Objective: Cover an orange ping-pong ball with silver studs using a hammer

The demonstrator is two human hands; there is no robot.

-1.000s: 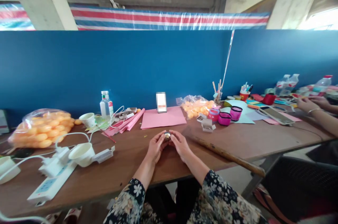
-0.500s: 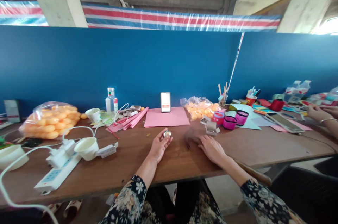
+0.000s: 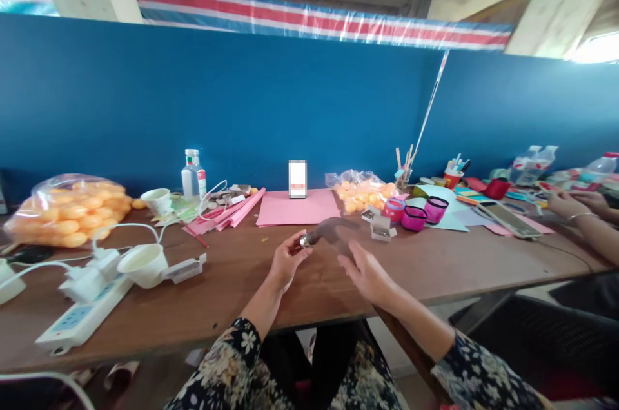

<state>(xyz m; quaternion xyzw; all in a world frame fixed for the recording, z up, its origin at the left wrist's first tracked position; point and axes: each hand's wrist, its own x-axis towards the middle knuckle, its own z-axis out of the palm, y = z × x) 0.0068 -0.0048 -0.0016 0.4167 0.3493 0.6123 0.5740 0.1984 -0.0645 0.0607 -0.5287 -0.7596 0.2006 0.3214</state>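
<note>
Left hand (image 3: 285, 262) pinches a small round silvery object (image 3: 305, 241) between thumb and fingertips, held just above the brown table (image 3: 232, 307), near its middle. Cannot make out what the object is; too small. Right hand (image 3: 366, 273) is released, fingers spread, palm turned toward the left hand, holding nothing, hovering just beside the object but apart from it. A blurred dark streak sits right above the right hand's fingers, reads as motion blur or shadow, cannot tell which.

Both forearms come in from the bottom edge in dark floral sleeves (image 3: 232, 365).

Behind the hands: pink paper sheet (image 3: 297, 207) flat on the table, small white card (image 3: 296, 178) upright at its far edge against the blue partition (image 3: 242, 107). Left of the sheet, a bundle of pink strips (image 3: 232, 210), a clear bottle (image 3: 193, 176) and a white paper cup (image 3: 158, 201). Far left, bag of orange balls (image 3: 68, 210). Nearer left, white power strip (image 3: 80, 316) with plugs and cables, another white cup (image 3: 142, 265) tipped on its side next to it.

Right of the sheet: second bag of orange balls (image 3: 360, 194), two pink tape rolls (image 3: 425, 213), small folded white box (image 3: 380, 227).

Far right, another person's hands (image 3: 575, 204) rest on the table near a phone (image 3: 507, 216) and plastic bottles (image 3: 532, 162).
</note>
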